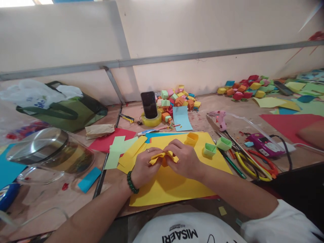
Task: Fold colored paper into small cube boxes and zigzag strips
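Observation:
Between my two hands is a small folded piece of yellow paper [165, 160], held just above a large yellow sheet [187, 189]. My left hand [146, 165], with a ring and a green bead bracelet, pinches its left side. The fingers of my right hand [183, 158] are closed on its right side; part of the paper is hidden behind them. A small yellow paper box [191, 138] stands just beyond my right hand. Two light green paper boxes, a nearer one [209, 150] and a farther one [224, 143], sit to its right.
Behind, a phone [149, 104] leans on a tape roll [151, 120] beside piled paper boxes [179, 103]. Scissors [249, 165], a pink glue gun [220, 119] and a purple device [264, 145] lie right. A glass mug [73, 157] stands left. Another person's arm [312, 135] shows at right.

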Demonstrator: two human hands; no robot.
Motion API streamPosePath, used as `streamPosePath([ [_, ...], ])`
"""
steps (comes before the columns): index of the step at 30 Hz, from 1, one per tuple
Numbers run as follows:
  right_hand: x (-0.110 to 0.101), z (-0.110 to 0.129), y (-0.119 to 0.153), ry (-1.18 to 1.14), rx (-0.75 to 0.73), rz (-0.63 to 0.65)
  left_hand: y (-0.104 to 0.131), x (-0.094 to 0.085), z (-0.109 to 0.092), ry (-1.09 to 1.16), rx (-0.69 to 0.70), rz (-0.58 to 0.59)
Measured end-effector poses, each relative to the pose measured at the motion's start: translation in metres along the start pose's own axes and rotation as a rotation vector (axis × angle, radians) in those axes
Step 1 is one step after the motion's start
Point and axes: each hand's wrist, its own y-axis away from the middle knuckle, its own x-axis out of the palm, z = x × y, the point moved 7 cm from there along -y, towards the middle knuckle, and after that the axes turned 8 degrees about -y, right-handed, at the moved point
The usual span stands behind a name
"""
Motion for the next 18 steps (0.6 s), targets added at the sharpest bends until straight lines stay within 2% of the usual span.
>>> streamPosePath([
  [6,0.004,-0.013,0.002,-0.042,0.117,0.081,0.000,0.001,-0.003,-0.089,0.051,0.038],
  [9,0.002,-0.011,0.001,-0.050,0.086,0.064,-0.001,0.002,-0.004,-0.108,0.050,0.065],
  [14,0.003,-0.011,0.001,-0.048,0.063,0.064,-0.002,-0.003,-0.009,-0.130,0.098,0.017],
  [18,0.005,-0.006,0.001,0.003,-0.039,0.079,-0.001,-0.002,-0.010,-0.210,0.164,0.032],
])
